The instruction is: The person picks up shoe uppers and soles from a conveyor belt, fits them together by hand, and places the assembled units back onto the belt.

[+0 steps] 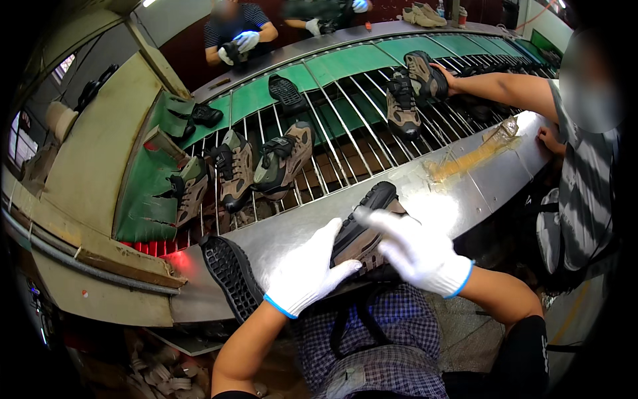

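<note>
A brown and black shoe (359, 243) is tilted in front of me at the edge of the metal ledge, its black sole side turned up. My left hand (312, 269), in a white glove with a blue cuff, grips the shoe's left side between thumb and fingers. Over the shoe's right side, my gloved right hand (420, 253) has its fingers stretched out, a little smeared by motion; whether they touch the shoe I cannot tell. Left of my left wrist lies a black shoe sole (232, 278), tread up.
Brown and black shoes (234, 169) stand on a rod conveyor (342, 143) beyond the metal ledge (458, 199). A black sole (287, 93) lies farther back. At right, a co-worker's hand (448, 78) touches a shoe. Two gloved people work across the conveyor. A green-lined housing (143, 199) bounds the left.
</note>
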A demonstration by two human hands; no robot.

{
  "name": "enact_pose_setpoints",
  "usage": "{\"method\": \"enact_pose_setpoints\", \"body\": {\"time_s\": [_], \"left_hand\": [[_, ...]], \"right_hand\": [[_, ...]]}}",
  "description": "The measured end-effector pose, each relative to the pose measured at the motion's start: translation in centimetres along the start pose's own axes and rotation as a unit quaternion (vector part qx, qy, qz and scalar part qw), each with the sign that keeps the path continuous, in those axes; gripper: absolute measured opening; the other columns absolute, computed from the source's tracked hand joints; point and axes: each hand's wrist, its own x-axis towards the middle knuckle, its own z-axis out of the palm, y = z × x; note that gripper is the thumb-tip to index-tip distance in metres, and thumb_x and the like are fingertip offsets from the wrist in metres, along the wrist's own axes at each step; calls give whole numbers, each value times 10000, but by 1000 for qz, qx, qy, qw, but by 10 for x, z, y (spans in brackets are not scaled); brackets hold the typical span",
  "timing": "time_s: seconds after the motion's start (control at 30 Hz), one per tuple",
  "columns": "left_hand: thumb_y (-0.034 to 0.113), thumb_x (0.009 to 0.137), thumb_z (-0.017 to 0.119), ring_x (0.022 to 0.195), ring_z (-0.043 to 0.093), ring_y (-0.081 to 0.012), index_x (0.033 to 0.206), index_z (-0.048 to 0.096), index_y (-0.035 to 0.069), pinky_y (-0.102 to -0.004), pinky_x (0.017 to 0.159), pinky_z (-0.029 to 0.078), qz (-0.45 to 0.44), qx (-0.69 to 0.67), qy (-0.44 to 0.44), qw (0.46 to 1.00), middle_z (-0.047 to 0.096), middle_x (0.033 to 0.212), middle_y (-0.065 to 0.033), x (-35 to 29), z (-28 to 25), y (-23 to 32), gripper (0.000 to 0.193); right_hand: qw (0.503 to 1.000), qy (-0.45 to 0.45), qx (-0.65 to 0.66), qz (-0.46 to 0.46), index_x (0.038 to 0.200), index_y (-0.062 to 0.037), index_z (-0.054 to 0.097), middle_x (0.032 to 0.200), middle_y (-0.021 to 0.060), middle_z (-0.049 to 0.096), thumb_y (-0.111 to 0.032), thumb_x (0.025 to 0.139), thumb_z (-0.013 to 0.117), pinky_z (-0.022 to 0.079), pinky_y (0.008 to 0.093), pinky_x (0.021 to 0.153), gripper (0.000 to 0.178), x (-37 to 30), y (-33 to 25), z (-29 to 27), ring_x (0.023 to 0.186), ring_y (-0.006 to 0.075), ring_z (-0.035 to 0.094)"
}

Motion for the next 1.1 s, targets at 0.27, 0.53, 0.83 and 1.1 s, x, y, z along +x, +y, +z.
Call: {"method": "enact_pose_setpoints", "body": {"time_s": [0.27, 0.53, 0.83, 1.1], "left_hand": [[514, 889, 835, 1250, 688, -423, 1570, 451, 22, -454, 1035, 575, 27, 53, 11, 998, 629, 1466, -243, -7, -4, 10, 923], [382, 837, 920, 1273, 699, -391, 1532, 531, -12, -417, 1068, 564, 130, -21, 113, 985, 669, 1421, -265, -24, 8, -9, 889], [462, 1099, 601, 1294, 660, -358, 1620, 370, -40, -410, 1116, 499, 136, -154, 380, 902, 612, 1473, -265, 0, -56, 22, 760], [312, 1079, 673, 1109, 743, -312, 1493, 506, -31, -404, 1014, 566, 71, -197, 427, 880, 734, 1234, -239, -17, -33, -7, 564]], "right_hand": [[973, 69, 169, 144, 1540, -51, 480, 945, 122, 752, -267, 1057, 609, 610, 378, 670, 545, -25, 62, 16, 749, 243, 733], [724, 39, 599, 340, 795, -99, 595, 591, -15, 539, -226, 1008, 756, 473, 292, 436, 296, -58, 51, 36, 456, 94, 497], [971, 128, 195, 59, 1339, -53, 640, 1011, 200, 762, -283, 901, 838, 613, 436, 814, 533, 2, -73, -65, 897, 366, 774], [997, 41, 61, -10, 1244, -57, 575, 924, 179, 732, -231, 911, 789, 615, 448, 706, 432, 21, -80, -36, 783, 371, 757]]}}
